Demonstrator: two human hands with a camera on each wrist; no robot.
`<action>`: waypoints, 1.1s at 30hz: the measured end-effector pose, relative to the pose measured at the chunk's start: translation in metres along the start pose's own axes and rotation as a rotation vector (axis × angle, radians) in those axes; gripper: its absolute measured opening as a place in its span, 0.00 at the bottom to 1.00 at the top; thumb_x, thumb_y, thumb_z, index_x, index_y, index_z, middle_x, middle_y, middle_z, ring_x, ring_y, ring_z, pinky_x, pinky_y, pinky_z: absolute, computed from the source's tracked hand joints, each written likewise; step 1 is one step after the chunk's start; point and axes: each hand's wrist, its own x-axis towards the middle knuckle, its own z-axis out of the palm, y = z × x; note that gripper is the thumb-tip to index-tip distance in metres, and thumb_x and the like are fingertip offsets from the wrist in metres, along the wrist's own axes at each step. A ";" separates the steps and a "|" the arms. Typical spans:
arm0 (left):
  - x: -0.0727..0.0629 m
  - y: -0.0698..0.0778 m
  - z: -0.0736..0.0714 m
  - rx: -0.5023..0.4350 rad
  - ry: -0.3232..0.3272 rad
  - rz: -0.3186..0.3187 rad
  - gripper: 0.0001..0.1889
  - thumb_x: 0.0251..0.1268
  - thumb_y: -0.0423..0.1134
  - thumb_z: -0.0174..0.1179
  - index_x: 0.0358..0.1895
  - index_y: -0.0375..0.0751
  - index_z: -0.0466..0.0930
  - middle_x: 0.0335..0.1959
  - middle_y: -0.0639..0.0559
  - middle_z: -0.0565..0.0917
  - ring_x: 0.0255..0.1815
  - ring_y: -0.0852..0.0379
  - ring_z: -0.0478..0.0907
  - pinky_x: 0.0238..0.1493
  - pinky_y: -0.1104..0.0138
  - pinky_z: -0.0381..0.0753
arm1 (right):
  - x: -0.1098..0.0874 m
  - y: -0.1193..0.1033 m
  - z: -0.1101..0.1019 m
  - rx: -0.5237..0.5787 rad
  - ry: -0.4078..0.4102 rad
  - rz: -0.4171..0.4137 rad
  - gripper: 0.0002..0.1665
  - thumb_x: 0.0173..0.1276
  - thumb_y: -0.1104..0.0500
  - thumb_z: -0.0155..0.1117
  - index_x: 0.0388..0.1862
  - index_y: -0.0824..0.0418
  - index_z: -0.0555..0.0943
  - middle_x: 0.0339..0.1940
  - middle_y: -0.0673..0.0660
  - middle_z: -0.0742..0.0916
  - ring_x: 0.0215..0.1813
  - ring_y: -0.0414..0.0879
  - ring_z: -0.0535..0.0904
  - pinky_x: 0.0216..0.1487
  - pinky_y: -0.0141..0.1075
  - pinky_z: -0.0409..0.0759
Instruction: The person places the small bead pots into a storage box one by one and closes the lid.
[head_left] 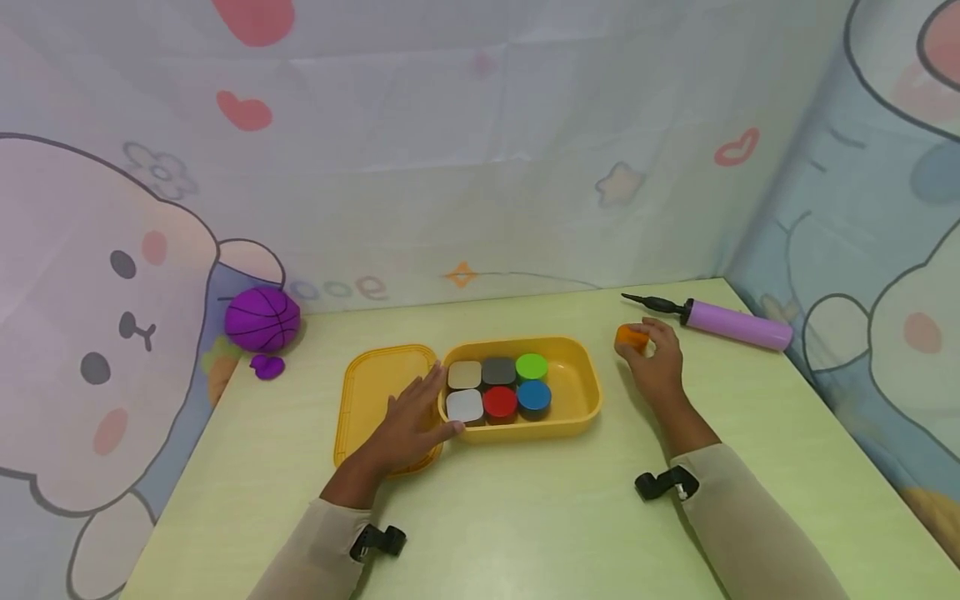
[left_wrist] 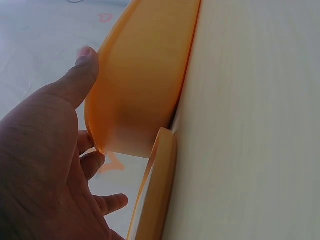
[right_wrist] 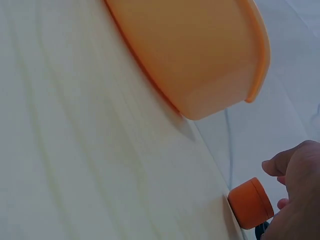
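A yellow box stands mid-table and holds several small lidded jars in two rows: a beige, a dark grey, a green, a white, a red and a blue one. My left hand rests at its left end, thumb on the rim and fingers spread. An orange jar stands on the table to the right of the box. Close about it is my right hand; in the right wrist view the thumb tip is apart from the jar. The far fingers are partly hidden there.
A yellow lid lies left of the box, partly under my left hand. Farther left are a purple ball and a small purple toy. A purple hand pump lies at the back right. Patterned cloth hangs behind.
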 end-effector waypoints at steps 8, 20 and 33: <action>-0.001 0.001 -0.001 0.006 -0.004 -0.012 0.53 0.79 0.64 0.62 0.92 0.58 0.37 0.94 0.59 0.40 0.94 0.35 0.38 0.80 0.19 0.25 | -0.001 0.005 -0.002 -0.019 -0.063 0.126 0.28 0.77 0.62 0.73 0.71 0.72 0.81 0.84 0.69 0.72 0.86 0.67 0.65 0.80 0.63 0.73; -0.002 0.001 -0.001 0.003 -0.006 -0.011 0.52 0.79 0.64 0.62 0.92 0.58 0.37 0.94 0.58 0.40 0.94 0.35 0.38 0.80 0.20 0.24 | -0.003 0.011 -0.002 -0.004 -0.073 0.192 0.29 0.81 0.60 0.66 0.77 0.67 0.79 0.89 0.63 0.68 0.89 0.64 0.62 0.83 0.56 0.72; 0.000 0.000 0.000 -0.005 0.001 -0.011 0.52 0.78 0.64 0.63 0.92 0.58 0.39 0.94 0.57 0.41 0.94 0.34 0.38 0.80 0.20 0.24 | -0.002 0.016 0.000 -0.023 -0.061 0.151 0.26 0.83 0.63 0.63 0.76 0.66 0.80 0.87 0.62 0.72 0.88 0.61 0.67 0.81 0.54 0.75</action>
